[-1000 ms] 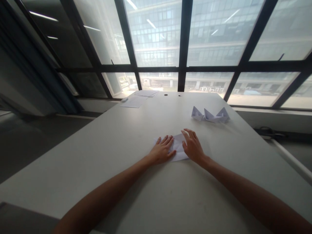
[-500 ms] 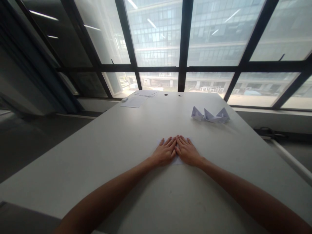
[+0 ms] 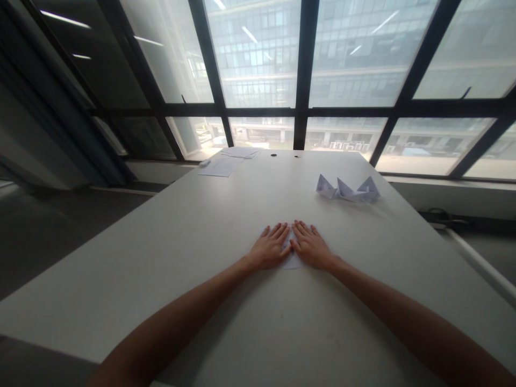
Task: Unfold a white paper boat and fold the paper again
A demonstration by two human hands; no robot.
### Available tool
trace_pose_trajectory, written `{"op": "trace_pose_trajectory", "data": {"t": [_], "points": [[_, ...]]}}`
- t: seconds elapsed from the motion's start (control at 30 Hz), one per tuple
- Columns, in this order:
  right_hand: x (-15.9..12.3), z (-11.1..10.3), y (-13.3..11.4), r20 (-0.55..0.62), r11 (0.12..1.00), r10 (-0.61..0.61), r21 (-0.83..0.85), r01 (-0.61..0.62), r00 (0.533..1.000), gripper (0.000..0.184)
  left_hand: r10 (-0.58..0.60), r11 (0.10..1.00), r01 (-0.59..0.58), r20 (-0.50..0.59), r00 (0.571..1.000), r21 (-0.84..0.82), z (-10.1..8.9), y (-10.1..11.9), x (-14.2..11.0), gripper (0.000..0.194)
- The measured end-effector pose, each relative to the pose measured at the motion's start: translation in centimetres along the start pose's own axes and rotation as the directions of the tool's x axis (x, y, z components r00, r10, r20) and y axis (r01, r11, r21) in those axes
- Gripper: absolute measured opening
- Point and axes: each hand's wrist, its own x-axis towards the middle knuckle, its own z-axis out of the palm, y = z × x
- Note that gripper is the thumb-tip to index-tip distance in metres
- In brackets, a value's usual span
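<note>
A small sheet of white paper [image 3: 292,262] lies flat on the table, mostly covered by my hands. Pressing on its left part is my left hand [image 3: 271,247], palm down with the fingers stretched out. My right hand [image 3: 310,246] lies flat on the right part in the same way. The thumbs meet or nearly meet in the middle, and a narrow strip of paper shows between the hands. Any folds under the palms are hidden.
Folded white paper boats [image 3: 350,190] stand in a row on the right, beyond my hands. Loose white sheets [image 3: 221,166] lie at the far left of the white table [image 3: 193,226]. Dark-framed windows [image 3: 258,112] rise behind the table's far edge.
The fingertips of my two hands have moved slightly apart, so more paper shows between them. Both hands stay flat on the paper.
</note>
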Motion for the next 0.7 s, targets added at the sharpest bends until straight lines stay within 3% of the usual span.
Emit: {"op": "trace_pose_trajectory", "data": {"t": [0.4,0.47,0.57,0.63,0.7], "points": [[0.2,-0.7,3.6,0.001,0.989,0.125,-0.076,-0.124,0.992,0.063,0.004,1.000,-0.003,0.048,0.999,-0.013,-0.9,-0.7,-0.7,0.069],[0.1,-1.1,4.3,-0.043,0.977,0.190,-0.093,-0.194,0.981,0.062,-0.009,1.000,0.010,0.044,0.999,-0.015,-0.9,-0.8,-0.8,0.069],[0.0,-1.9,4.3,-0.206,0.954,0.260,-0.096,-0.284,0.943,0.058,-0.016,1.000,0.016,0.034,0.999,-0.016,-0.9,-0.8,-0.8,0.069],[0.0,-2.5,3.2,-0.312,0.963,0.221,-0.082,-0.258,0.924,0.055,-0.015,1.000,0.015,0.029,0.999,-0.015,-0.8,-0.7,-0.8,0.069],[-0.1,-2.7,1.5,-0.332,0.988,0.109,-0.066,-0.138,0.937,0.055,-0.013,1.000,0.013,0.024,1.000,-0.013,-0.8,-0.6,-0.8,0.069]]}}
